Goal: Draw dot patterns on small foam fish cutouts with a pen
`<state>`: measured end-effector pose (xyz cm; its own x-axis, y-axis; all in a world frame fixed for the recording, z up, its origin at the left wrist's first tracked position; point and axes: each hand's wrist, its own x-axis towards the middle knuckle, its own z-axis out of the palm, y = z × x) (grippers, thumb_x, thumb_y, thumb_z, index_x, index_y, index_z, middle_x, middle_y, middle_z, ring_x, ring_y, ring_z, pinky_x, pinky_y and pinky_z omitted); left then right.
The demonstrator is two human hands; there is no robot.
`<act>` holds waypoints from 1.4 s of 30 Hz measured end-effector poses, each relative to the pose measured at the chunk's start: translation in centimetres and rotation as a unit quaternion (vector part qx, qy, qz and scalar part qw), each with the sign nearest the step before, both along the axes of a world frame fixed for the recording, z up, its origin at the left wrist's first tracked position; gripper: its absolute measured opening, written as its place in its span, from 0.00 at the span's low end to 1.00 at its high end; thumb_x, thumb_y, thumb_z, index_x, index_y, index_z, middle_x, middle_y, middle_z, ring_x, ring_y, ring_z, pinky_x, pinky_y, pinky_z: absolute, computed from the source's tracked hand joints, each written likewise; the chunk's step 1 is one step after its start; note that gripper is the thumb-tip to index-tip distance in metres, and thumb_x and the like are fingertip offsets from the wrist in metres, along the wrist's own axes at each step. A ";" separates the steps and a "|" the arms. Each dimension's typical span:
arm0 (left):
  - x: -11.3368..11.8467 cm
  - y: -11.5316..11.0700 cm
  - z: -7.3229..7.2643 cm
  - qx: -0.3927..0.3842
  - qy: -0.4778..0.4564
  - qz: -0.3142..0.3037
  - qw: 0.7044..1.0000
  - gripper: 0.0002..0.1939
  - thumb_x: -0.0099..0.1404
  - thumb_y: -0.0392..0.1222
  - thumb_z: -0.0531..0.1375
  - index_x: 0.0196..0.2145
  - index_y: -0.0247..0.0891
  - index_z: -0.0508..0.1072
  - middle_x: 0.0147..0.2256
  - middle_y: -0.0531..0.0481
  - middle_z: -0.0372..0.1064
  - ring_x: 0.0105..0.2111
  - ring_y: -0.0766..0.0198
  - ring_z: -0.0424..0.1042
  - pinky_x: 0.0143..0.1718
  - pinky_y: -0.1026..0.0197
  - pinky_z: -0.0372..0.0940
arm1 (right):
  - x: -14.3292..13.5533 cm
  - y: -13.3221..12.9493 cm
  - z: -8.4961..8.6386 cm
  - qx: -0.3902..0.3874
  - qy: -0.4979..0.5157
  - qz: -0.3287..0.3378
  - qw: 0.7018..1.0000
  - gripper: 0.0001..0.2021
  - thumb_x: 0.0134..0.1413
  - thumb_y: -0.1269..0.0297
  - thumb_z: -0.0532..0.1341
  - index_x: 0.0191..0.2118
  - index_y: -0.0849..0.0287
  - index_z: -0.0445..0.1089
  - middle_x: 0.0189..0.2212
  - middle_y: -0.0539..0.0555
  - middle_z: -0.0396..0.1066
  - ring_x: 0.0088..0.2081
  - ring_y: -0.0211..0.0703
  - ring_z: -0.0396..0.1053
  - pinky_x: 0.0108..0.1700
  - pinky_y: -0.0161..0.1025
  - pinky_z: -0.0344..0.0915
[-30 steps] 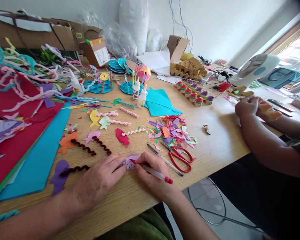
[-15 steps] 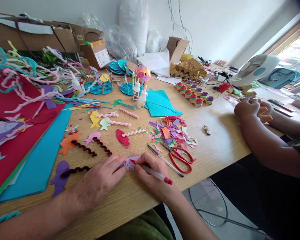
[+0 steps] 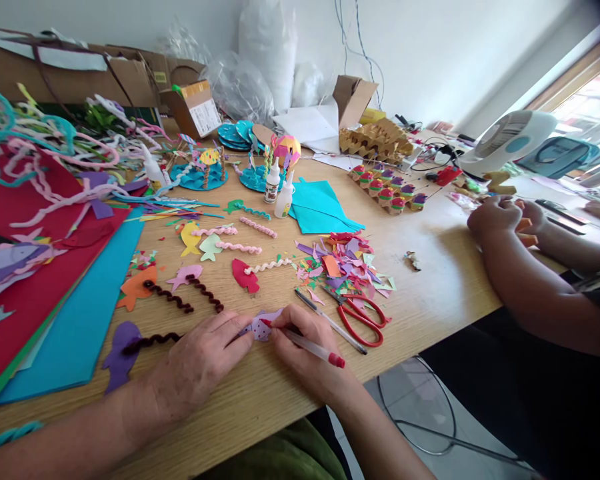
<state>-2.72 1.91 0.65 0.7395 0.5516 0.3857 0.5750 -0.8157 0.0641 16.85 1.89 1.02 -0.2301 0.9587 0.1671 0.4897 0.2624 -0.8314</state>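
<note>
A small light purple paper fish (image 3: pixel 261 326) with dark dots lies on the table between my hands. The fingertips of my left hand (image 3: pixel 205 357) press together on its left end and hold it down. My right hand (image 3: pixel 307 350) is closed in a writing grip around a red gel pen (image 3: pixel 315 348), its tip touching the paper. Beside my right hand rest a black pen (image 3: pixel 330 321) and red-handled scissors (image 3: pixel 363 319). Left of my left hand is a darker purple paper fish (image 3: pixel 121 357) with a brown twisted pipe cleaner (image 3: pixel 155 342) on it.
Paper scraps (image 3: pixel 343 263) are heaped beyond the scissors. Several paper fish with twisted stems, like the red fish (image 3: pixel 245 275), lie ahead. Glue bottles (image 3: pixel 283 197) stand behind them. Coloured sheets (image 3: pixel 80 333) cover the left side. A co-worker's hands (image 3: pixel 500 217) hold orange pieces at right.
My hands, the pen and the paper fish look almost unchanged. The co-worker's hands have shifted slightly, with the orange piece turned between them.
</note>
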 end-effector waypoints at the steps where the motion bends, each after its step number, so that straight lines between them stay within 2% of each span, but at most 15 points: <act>1: 0.0 0.0 0.0 -0.002 -0.001 0.000 1.000 0.19 0.72 0.33 0.40 0.44 0.32 0.70 0.41 0.44 0.68 0.44 0.59 0.66 0.45 0.57 0.69 | 0.0 0.0 0.0 0.000 -0.001 0.002 1.000 0.05 0.44 0.75 0.55 0.23 0.59 0.62 0.17 0.44 0.60 0.19 0.30 0.54 0.22 0.28 0.49; 37: 0.1 -0.1 0.3 0.010 0.001 0.005 1.000 0.19 0.71 0.31 0.41 0.42 0.34 0.71 0.41 0.46 0.69 0.43 0.61 0.67 0.44 0.60 0.69 | 0.0 0.0 0.0 0.014 -0.023 0.006 1.000 0.06 0.44 0.75 0.55 0.22 0.58 0.61 0.18 0.44 0.62 0.19 0.31 0.55 0.22 0.29 0.51; 42: 0.0 0.0 0.3 0.007 0.001 0.001 1.000 0.19 0.70 0.29 0.41 0.42 0.33 0.71 0.41 0.44 0.69 0.44 0.60 0.67 0.44 0.57 0.69 | 0.0 0.0 0.0 0.015 -0.026 -0.002 1.000 0.06 0.44 0.75 0.55 0.22 0.58 0.61 0.17 0.44 0.62 0.19 0.31 0.56 0.22 0.29 0.51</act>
<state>-2.69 1.88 0.90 0.7393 0.5474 0.3920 0.5766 -0.8154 0.0511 16.84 1.92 1.02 -0.2355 0.9542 0.1846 0.5324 0.2855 -0.7969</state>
